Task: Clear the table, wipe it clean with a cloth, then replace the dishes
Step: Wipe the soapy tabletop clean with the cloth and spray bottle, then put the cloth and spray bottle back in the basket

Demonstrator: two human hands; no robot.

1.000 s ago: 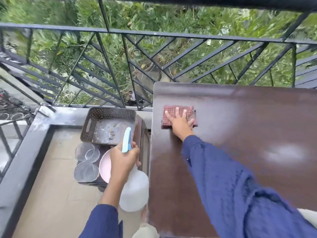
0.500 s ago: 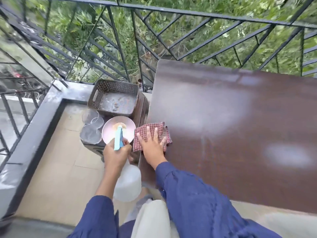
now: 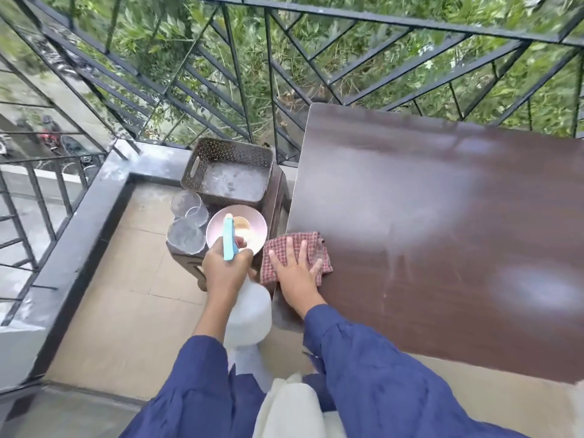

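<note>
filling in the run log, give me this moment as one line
phase: wiping | right hand: flat on checked cloth at table left edge | left hand: holding spray bottle | dishes: on side stand

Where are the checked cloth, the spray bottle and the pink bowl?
checked cloth [image 3: 278, 248]: head view, upper left part beside the fingers.
spray bottle [image 3: 249, 314]: head view, white body below the hand.
pink bowl [image 3: 252, 222]: head view, inner right wall.
</note>
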